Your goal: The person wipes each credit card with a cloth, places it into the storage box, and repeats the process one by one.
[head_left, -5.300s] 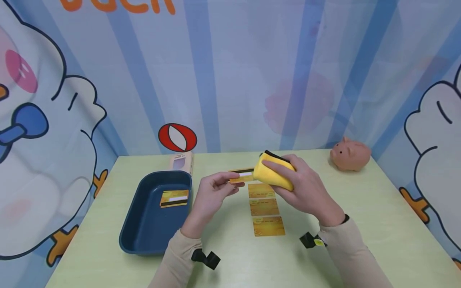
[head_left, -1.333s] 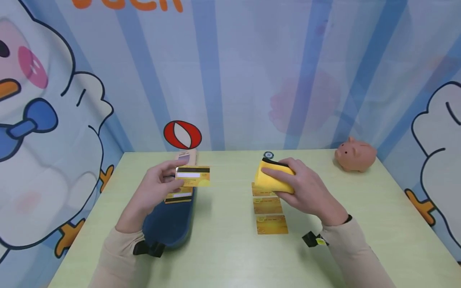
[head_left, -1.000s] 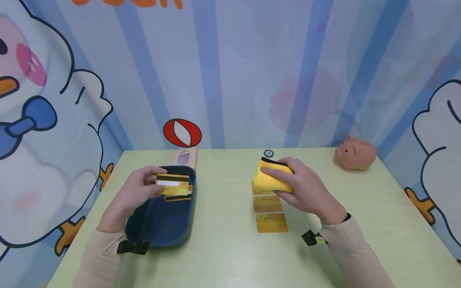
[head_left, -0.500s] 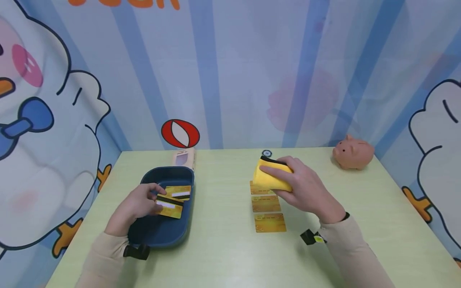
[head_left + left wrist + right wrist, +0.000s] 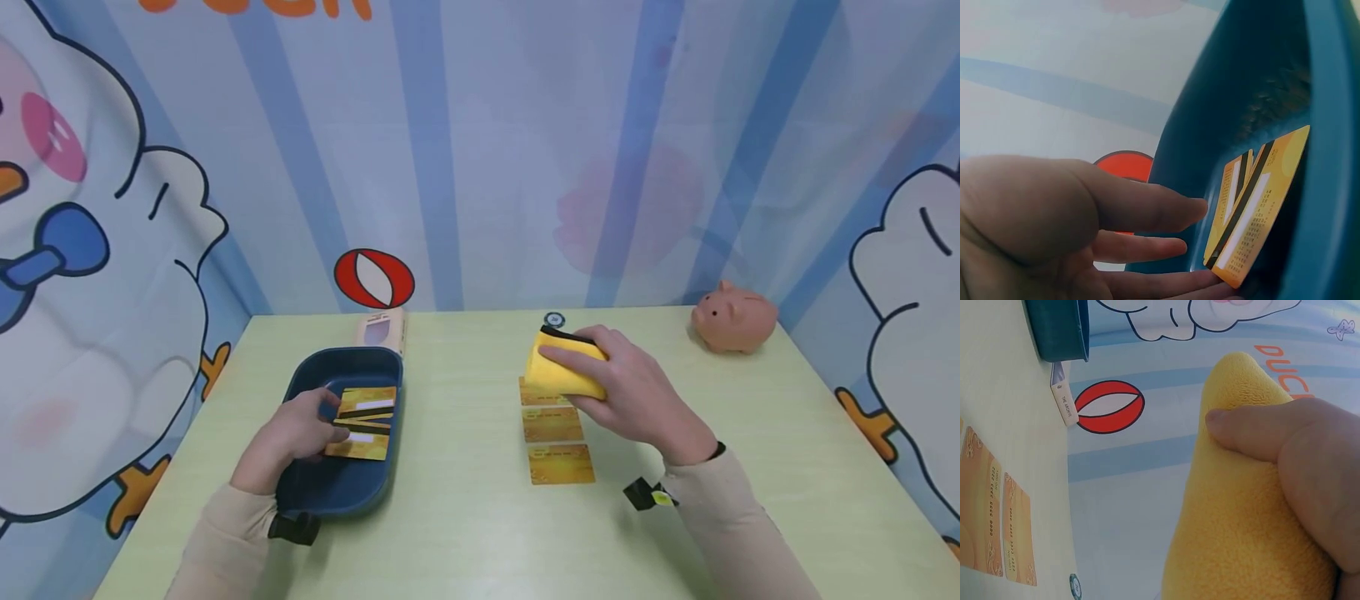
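Observation:
My left hand (image 5: 296,425) is inside a dark blue tray (image 5: 337,493), beside two gold bank cards, stripe side up. The nearer card (image 5: 367,451) has its left end by my fingertips; the farther card (image 5: 366,394) lies just behind it. In the left wrist view, my thumb stands apart from the nearer card (image 5: 1263,209), while a lower fingertip touches or nearly touches its bottom corner. My right hand (image 5: 637,396) grips a folded yellow plush cloth (image 5: 561,368) with a black edge, raised over a column of gold cards, partly hiding the farthest.
On the table, the column's nearest card (image 5: 561,464) and middle card (image 5: 552,425) lie face up. A small box (image 5: 384,329) stands behind the tray. A poker chip (image 5: 554,320) and a pink piggy bank (image 5: 735,318) sit towards the back.
My left hand has carried a card from beside the yellow cloth leftwards, lowered it into the tray and loosened its fingers from it. My right hand stays put with the cloth.

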A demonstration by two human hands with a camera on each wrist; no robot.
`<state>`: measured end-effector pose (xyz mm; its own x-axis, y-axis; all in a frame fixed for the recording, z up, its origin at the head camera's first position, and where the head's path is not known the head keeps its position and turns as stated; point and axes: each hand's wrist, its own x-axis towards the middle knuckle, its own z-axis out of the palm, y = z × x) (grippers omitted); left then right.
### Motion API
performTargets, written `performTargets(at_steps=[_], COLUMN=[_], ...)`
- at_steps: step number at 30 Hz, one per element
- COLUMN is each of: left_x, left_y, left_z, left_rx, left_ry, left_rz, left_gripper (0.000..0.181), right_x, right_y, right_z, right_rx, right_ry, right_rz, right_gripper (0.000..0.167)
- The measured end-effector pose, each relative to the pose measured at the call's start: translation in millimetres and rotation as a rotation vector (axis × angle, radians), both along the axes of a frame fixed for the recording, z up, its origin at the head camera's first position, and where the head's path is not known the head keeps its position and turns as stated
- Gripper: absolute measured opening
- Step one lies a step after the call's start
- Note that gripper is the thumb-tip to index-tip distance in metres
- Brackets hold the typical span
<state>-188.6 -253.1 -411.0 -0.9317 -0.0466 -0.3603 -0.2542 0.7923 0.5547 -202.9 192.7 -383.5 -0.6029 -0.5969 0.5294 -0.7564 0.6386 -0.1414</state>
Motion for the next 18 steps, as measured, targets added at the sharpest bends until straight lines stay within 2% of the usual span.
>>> performTargets(at_steps=[7, 18], left_x=[0.3, 1.4], left_y=[1.6, 6.0], left_z=[0.5, 2.2], left_rx=[-0.026, -0.049], left_ry=[-0.018, -0.035], left_rz=[-0.006, 0.017], left_gripper=[0.055, 0.049], right_x=[-1.9, -0.9], right_y=[-0.1, 1.1], right_z=[-0.3, -1.5], right_rx=[0.007, 0.005], right_ry=[0.009, 0.001], right_rz=[0.005, -0.004], right_gripper=[0.068, 0.067])
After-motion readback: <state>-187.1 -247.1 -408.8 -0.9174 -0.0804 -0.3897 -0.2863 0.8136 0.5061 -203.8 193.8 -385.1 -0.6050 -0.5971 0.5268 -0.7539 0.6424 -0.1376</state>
